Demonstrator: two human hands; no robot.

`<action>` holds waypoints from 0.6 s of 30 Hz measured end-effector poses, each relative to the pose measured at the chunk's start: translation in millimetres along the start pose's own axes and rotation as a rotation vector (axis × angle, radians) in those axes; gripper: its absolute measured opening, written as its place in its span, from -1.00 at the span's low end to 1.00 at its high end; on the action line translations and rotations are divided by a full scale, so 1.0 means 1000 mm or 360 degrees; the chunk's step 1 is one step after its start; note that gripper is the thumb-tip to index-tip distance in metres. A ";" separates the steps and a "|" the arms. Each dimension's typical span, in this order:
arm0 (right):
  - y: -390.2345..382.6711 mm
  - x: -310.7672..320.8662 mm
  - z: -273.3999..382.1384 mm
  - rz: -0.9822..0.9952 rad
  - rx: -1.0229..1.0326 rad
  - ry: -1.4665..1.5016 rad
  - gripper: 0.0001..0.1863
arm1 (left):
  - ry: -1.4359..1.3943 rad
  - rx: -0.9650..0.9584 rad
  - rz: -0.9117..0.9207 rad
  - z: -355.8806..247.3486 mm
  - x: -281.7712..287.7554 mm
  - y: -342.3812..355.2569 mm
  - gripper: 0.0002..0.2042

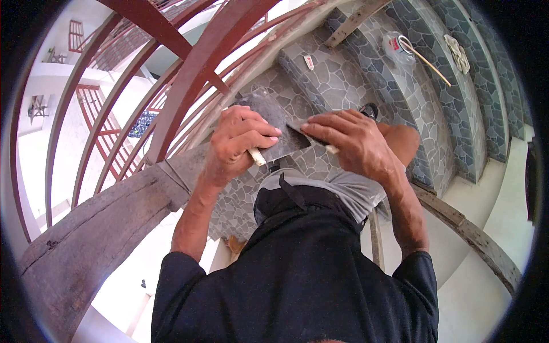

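Above the stone-patterned steps (343,77): a flat dark plate (276,111), held out in front of a black shirt (320,268) and grey shorts (357,191).
Left hand (243,137): closed firmly on the plate's near left side, with a pale handle (257,156) poking out below the fingers.
Right hand (354,140): grasping a narrow tool (331,149), its thin end by the plate's right edge; whether they touch, I cannot tell.
In the way, left: a rough beam (103,228) crosses beside the left forearm, with cord (174,177) around it; beyond rises a red railing (197,86).
In the way, right: a weathered board (463,220) runs outward past the right forearm.
Up the steps: a clear plastic container (394,51), a stick (428,62) overlapping it, a crumpled cloth (456,54) and a small white-and-red packet (309,63).
Count: one plate, one narrow tool; one container, one stick, one cloth, one packet; one rough beam, one weathered board.
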State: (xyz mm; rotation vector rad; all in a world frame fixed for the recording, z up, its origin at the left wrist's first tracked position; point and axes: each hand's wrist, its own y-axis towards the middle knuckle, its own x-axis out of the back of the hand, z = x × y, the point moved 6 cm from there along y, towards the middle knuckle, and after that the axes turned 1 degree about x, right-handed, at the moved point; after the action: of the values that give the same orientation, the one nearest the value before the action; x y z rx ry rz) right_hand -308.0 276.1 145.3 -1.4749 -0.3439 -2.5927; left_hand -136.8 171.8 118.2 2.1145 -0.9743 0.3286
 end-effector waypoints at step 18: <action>0.004 -0.002 -0.003 0.0103 0.0082 0.0219 -0.34 | -0.0128 -0.0022 0.0122 -0.004 -0.006 -0.004 -0.90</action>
State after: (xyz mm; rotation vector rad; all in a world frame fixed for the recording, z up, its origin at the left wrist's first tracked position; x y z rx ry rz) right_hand -308.2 271.1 142.7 -1.2619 -0.3382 -2.5959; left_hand -137.9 179.4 115.6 2.0950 -1.1033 0.2758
